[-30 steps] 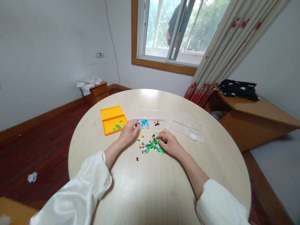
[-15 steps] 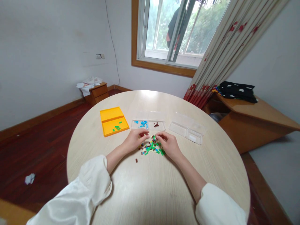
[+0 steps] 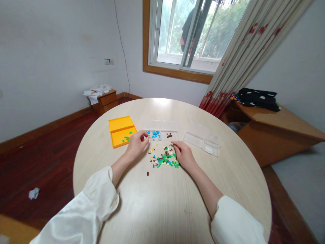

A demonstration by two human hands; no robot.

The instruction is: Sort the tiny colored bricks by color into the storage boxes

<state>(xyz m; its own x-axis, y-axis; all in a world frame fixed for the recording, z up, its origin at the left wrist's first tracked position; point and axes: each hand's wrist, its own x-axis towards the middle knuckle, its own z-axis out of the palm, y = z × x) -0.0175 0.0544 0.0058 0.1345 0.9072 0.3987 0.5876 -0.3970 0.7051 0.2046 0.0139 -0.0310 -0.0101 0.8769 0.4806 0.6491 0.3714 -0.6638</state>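
Observation:
My left hand (image 3: 138, 145) is raised between the yellow box and the clear box of blue bricks. Its thumb and forefinger are pinched together; whatever is between them is too small to make out. My right hand (image 3: 185, 154) hovers at the right edge of a loose pile of toy bricks (image 3: 165, 159), mostly green and brown with some yellow and blue. A small green brick (image 3: 172, 145) shows at its closed fingertips. Several green bricks (image 3: 127, 138) lie in the yellow box (image 3: 117, 143). Blue bricks (image 3: 155, 134) and brown bricks (image 3: 169, 135) occupy separate compartments of the clear box (image 3: 175, 137).
Another clear lidded box (image 3: 193, 139) stands open at the right. One brown brick (image 3: 148, 174) lies apart, nearer me. Everything rests on a round wooden table (image 3: 167, 206). A wooden cabinet (image 3: 284, 125) with dark cloth on top stands beyond it.
My left hand has moved left and slightly up, away from the pile toward the yellow box, uncovering yellow and brown bricks. My right hand has shifted slightly right.

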